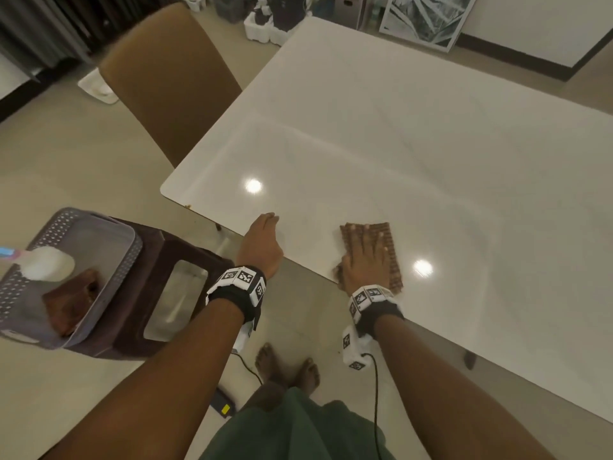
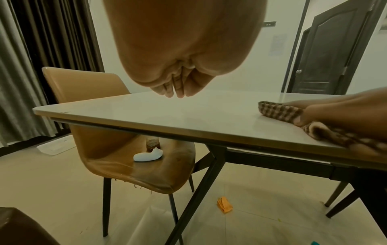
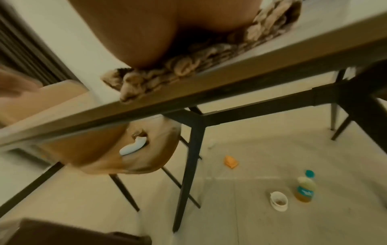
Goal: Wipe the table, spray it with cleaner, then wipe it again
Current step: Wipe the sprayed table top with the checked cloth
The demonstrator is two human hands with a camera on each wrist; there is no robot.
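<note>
A brown checked cloth [image 1: 393, 260] lies flat on the white table [image 1: 398, 127] at its near edge. My right hand [image 1: 366, 252] presses on it with straight, spread fingers. The right wrist view shows the cloth [image 3: 188, 68] bunched under my palm, overhanging the table edge [image 3: 240, 77] slightly. My left hand [image 1: 263, 235] rests to the left on the table's near edge, fingers straight and together, holding nothing. In the left wrist view its fingertips [image 2: 177, 92] touch the tabletop [image 2: 167, 116], with the cloth [image 2: 278, 111] off to the right. A white spray bottle [image 1: 46, 263] lies in a grey basket [image 1: 109, 224].
The basket sits on a dark brown stool [image 1: 172, 260] at my left and also holds another brown cloth [image 1: 73, 300]. A tan chair [image 1: 166, 78] stands at the table's left end. Under the table are an orange rag [image 3: 230, 161], a bottle [image 3: 304, 189] and a white cup [image 3: 278, 200].
</note>
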